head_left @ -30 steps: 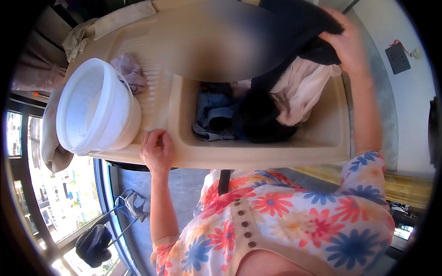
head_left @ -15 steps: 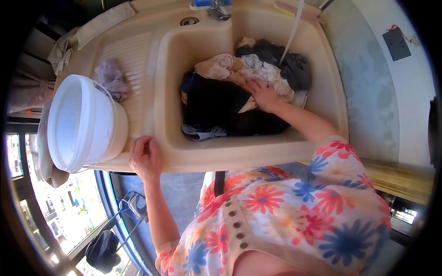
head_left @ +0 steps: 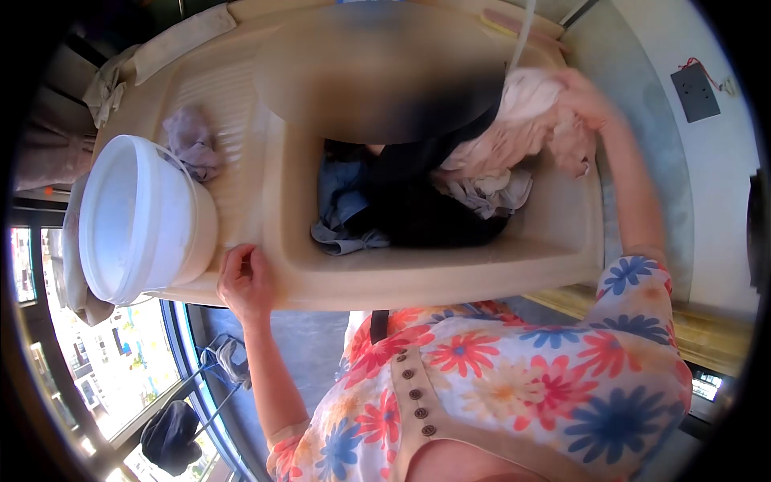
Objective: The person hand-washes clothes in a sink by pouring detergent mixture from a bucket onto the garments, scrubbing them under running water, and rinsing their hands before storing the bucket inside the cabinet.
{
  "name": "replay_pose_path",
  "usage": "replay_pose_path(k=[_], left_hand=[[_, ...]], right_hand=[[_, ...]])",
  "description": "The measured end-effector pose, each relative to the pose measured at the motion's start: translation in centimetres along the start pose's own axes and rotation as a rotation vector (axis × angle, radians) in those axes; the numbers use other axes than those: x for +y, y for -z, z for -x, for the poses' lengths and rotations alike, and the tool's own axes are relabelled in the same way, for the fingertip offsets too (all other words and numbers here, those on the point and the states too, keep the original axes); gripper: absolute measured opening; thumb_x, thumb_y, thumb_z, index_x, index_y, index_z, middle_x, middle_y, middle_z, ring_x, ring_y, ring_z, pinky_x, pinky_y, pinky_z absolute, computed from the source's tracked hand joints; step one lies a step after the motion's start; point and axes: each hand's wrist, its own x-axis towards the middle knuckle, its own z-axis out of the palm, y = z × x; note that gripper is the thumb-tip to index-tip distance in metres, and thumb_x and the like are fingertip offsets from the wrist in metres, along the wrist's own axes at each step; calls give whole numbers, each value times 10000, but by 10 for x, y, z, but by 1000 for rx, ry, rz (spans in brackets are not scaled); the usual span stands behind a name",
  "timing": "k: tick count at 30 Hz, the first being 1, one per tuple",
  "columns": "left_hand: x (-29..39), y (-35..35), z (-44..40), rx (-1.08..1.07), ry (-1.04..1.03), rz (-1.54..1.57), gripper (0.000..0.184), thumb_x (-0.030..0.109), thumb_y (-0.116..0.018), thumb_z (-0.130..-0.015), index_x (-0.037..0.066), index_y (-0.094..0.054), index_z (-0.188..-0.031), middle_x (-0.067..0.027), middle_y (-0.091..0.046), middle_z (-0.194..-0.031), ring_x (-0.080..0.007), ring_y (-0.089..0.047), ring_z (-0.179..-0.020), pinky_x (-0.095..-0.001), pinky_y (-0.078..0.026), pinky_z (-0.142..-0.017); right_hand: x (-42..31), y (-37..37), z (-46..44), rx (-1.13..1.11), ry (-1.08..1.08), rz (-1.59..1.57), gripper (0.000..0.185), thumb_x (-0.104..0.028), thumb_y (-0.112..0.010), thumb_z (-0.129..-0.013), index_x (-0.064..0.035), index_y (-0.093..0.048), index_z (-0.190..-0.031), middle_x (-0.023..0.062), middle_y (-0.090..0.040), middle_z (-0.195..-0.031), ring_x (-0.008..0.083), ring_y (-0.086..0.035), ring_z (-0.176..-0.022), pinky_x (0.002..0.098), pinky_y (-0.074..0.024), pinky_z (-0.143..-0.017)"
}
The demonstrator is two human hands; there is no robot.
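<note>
Clasped in the right hand [head_left: 582, 104], seen from the head view, pale pink cloth [head_left: 502, 136] stretches over the right part of the sink basin [head_left: 554, 233]. Black cloth [head_left: 434, 213] lies inside the basin. Left of it, the left hand [head_left: 245, 281] rests loosely curled on the front edge; whether it holds anything, I cannot tell. White bucket [head_left: 148, 221] and mauve cloth [head_left: 191, 140] sit farther left of the basin.

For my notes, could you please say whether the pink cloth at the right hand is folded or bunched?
Bunched: the pink cloth droops in loose, uneven wrinkles beneath the right hand.
</note>
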Motion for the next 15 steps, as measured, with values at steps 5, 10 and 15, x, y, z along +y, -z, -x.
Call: replay_pose_path(k=[5, 10, 15], left_hand=[[1, 1, -1, -18, 27, -35, 62, 78, -594, -768, 33, -622, -800, -60, -590, -721, -152, -567, -572, -258, -457, -576], [-5, -1, -1, 2, 13, -33, 64, 83, -589, -777, 33, -622, -800, -61, -592, -722, -152, -562, -568, -261, -453, -568], [-2, 1, 0, 19, -8, -55, 65, 86, -590, -778, 34, -622, -801, -61, -592, -726, -152, -563, -578, -263, -452, -572]], right_hand=[[-51, -7, 1, 53, 208, -172, 445, -66, -533, -785, 20, -471, -1217, 79, -563, -1104, 121, -544, -964, 234, -446, -819], [-36, 16, -35, -41, 319, -427, 438, -84, -540, -807, -5, -463, -1231, 75, -551, -1145, 134, -536, -1012, 257, -448, -854], [-14, -28, -69, -107, 218, 76, 539, -179, -652, -792, 13, -443, -1251, 83, -569, -1115, 123, -559, -933, 164, -445, -724]])
